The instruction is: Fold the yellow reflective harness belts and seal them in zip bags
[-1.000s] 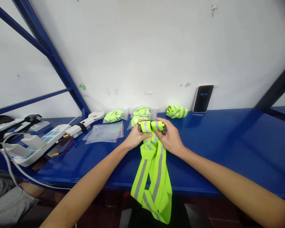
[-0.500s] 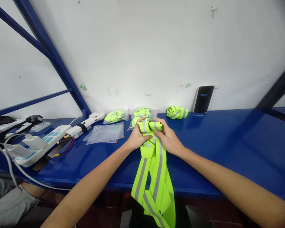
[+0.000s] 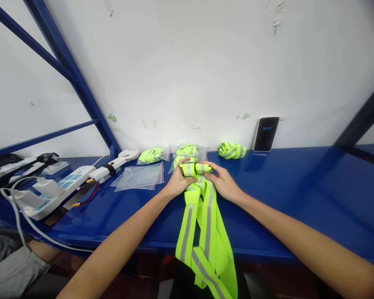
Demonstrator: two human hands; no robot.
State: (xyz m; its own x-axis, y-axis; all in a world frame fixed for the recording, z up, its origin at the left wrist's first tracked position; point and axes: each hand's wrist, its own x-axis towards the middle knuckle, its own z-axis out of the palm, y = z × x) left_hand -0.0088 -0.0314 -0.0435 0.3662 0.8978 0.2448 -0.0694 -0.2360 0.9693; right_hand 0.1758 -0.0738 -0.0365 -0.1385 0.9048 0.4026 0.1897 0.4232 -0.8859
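My left hand (image 3: pixel 178 182) and my right hand (image 3: pixel 223 182) both grip the rolled upper end of a neon-yellow reflective strap (image 3: pixel 210 224) with grey stripes. Thumbs are on the near side, fingers curled behind the roll. The strap's loose bands hang down over the table's front edge towards my lap. Just behind my left hand lies a clear bag with a yellow strap bundle (image 3: pixel 187 150) in it. Another bagged strap bundle (image 3: pixel 151 155) is further left. To the right of them sits an unbagged rolled strap (image 3: pixel 232 150).
Flat clear zip bags (image 3: pixel 139 176) lie on the blue table (image 3: pixel 286 195), left of my hands. A handheld fan (image 3: pixel 129 155), a power strip (image 3: pixel 67 187) with plugs and cables are further left. A phone (image 3: pixel 266 133) leans against the wall. Someone's leg (image 3: pixel 18 265) shows at lower left.
The view has tilted slightly, so the table things sit a little lower. The hanging bands have swung slightly right; both hands keep their grip on the roll.
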